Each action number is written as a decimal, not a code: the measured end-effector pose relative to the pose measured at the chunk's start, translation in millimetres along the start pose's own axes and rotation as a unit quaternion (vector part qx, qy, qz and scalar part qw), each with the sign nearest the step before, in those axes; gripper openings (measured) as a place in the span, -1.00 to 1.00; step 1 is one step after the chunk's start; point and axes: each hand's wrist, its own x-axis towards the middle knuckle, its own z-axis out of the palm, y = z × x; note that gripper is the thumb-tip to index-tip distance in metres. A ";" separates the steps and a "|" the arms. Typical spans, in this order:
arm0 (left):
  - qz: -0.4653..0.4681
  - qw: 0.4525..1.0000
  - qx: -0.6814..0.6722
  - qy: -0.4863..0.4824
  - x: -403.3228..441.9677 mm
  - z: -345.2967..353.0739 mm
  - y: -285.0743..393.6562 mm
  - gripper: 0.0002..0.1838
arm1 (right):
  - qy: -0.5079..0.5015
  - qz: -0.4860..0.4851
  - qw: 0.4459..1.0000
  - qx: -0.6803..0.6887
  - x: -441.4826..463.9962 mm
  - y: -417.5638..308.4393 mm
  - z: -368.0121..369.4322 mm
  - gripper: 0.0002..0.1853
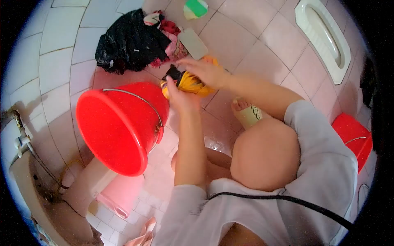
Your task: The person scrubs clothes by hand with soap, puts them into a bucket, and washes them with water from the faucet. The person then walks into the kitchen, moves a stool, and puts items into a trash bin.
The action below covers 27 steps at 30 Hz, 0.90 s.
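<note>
Head view: left hand [181, 97] half-curled round crumpled yellow cloth [191, 85], right hand [210, 74] flattened against it.

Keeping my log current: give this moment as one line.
left hand: holding yellow cloth | right hand: on yellow cloth, fingers extended | nearby: red bucket, black garment

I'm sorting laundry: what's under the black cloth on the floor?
Red and pink cloth shows along one edge of the black cloth; anything farther underneath is covered and can't be seen.
</note>
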 end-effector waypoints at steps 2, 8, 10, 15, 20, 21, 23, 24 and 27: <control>0.005 0.998 -0.011 -0.055 7.5 -9.7 6.1 -0.48 | -0.071 0.126 0.985 0.090 -20.9 -12.7 18.5 -0.59; -0.202 0.971 -0.110 -0.060 46.8 -49.2 26.6 -0.49 | -0.112 -0.057 0.989 -0.082 -9.8 -84.4 -22.1 -0.61; -0.265 0.954 -0.003 -0.141 70.6 -75.9 22.9 -0.54 | -0.039 -0.268 0.955 -0.118 -12.3 -96.2 -16.5 -0.62; -0.446 0.757 -0.341 -0.335 37.2 -69.0 -6.4 -0.56 | -0.029 -0.137 0.988 -0.068 -20.7 -63.6 23.4 -0.65; -0.181 0.983 0.003 -0.035 18.3 -20.2 -12.4 -0.57 | 0.045 0.078 0.991 -0.094 5.0 -43.3 -9.1 -0.65; -0.189 0.978 -0.022 -0.081 18.8 -25.0 -10.0 -0.59 | 0.042 0.083 0.991 -0.092 -2.4 -55.4 -6.1 -0.65; -0.204 0.968 -0.049 -0.139 28.8 -50.1 -4.7 -0.57 | 0.017 -0.063 0.998 0.017 -21.6 -85.4 4.6 -0.67; -0.213 0.953 -0.074 -0.204 34.5 -63.0 -1.2 -0.55 | 0.014 -0.063 0.998 0.022 -24.4 -88.4 10.6 -0.67; -0.251 0.824 -0.222 -0.457 52.9 -79.2 -7.1 -0.57 | 0.029 -0.176 0.983 -0.034 -18.6 -74.4 15.3 -0.68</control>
